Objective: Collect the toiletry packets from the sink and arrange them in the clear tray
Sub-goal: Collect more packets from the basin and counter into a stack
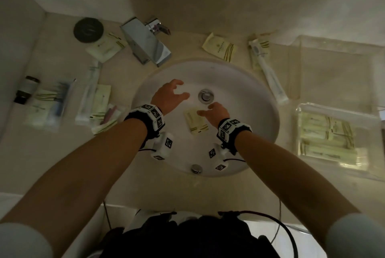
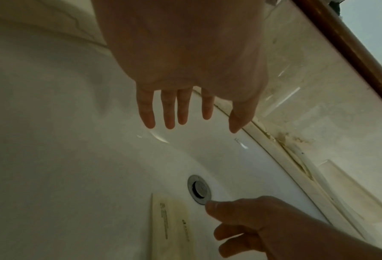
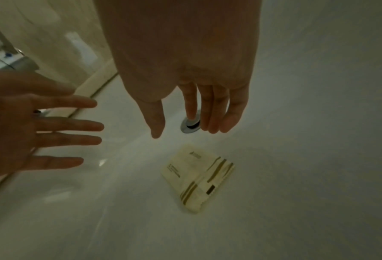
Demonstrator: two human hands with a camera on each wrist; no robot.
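Left hand fingers spread and straight, nothing in them, hovering over the basin left of the drain; right hand fingers loosely extended too, empty, held just above the far end of the packet without gripping it, and whether a fingertip touches it I can't tell. That packet lies flat on the white sink floor, near the drain, on the side closer to the person. Out on the counter, another packet sits behind the rim beside the faucet, a toothbrush pack lies to the right, and the clear tray at the far right holds a stack of packets. More packets and a small dark bottle lie left of the sink
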